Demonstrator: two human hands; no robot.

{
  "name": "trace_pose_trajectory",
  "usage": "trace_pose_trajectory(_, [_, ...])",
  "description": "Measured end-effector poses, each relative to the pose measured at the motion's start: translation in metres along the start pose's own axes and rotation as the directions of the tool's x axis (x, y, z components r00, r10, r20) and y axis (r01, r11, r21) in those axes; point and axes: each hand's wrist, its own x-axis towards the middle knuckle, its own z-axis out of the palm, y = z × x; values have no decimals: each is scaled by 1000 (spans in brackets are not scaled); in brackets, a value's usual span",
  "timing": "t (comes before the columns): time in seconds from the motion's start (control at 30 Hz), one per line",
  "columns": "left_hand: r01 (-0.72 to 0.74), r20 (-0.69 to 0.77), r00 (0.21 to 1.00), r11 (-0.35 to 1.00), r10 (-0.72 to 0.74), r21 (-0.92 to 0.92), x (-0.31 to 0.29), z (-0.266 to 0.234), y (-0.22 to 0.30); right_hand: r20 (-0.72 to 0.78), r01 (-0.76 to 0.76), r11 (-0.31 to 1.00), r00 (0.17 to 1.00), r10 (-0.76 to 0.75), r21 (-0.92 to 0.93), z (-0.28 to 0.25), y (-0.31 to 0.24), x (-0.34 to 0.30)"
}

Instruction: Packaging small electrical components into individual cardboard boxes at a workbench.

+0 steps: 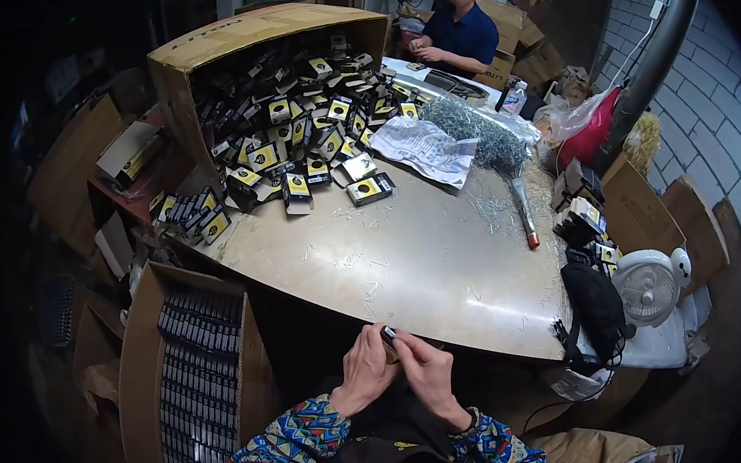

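Both my hands are closed around one small black box (388, 334) just off the table's near edge. My left hand (367, 367) grips its left side, and my right hand (426, 368) pinches its right side with thumb and fingers. Most of the box is covered by the fingers. Beyond them, many small black and yellow boxes (339, 109) spill out of a large tipped carton (272, 24); some of these boxes stand with open flaps. A heap of thin silvery metal pieces (479, 138) lies on the far right of the metal-topped table (372, 265), beside a crumpled printed sheet (427, 150).
At my left, an open carton (137, 386) holds packed rows of black boxes (195, 379). A tool with an orange end (533, 240) points out from the heap. At right are a black bag (592, 308) and a white fan (647, 288). Another person (464, 38) works across the table.
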Motion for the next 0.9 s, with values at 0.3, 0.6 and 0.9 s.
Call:
trace_pose_trajectory(0.3, [-113,85,990,993,117,-46,22,-9,18,-96,387,794,871,-481,-469,-56,20,29])
trace_pose_trajectory(0.6, [-214,-133,965,973,225,88,72,-17,-27,-87,12,982,996,4,189,-33,28,56])
trace_pose_trajectory(0.9, [-26,-189,954,697,230,717,149,-147,-142,122,367,560,897,-425,-743,-121,102,173])
